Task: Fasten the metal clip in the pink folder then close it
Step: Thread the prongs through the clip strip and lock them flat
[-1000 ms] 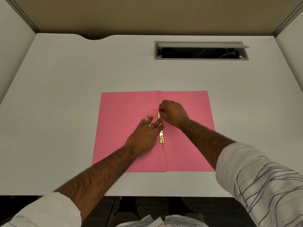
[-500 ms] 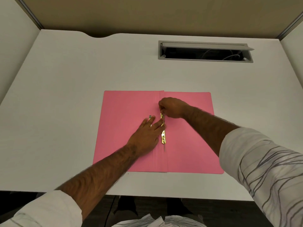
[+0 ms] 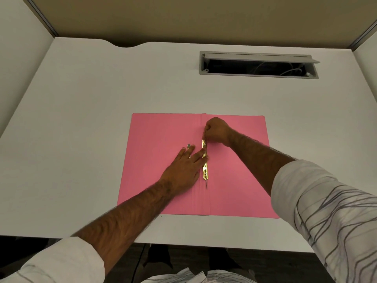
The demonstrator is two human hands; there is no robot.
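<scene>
The white desk (image 3: 81,129) carries the pink folder (image 3: 161,139), which lies open and flat near the front edge. Behind the folder, to the right, is a grey cable hatch (image 3: 258,65) with its lid raised. On the folder, the left hand (image 3: 183,168) lies flat with fingers spread, one fingertip touching the gold metal clip (image 3: 204,168) along the centre fold. The right hand (image 3: 217,129) pinches the clip's far end with closed fingers.

- white desk (image 3: 81,129) — spread under and all around the grip
- grey cable hatch (image 3: 258,65), lid open, cables inside — set into the desk, beyond the grip and to its right
- beige partition wall (image 3: 193,17), farthest back
</scene>
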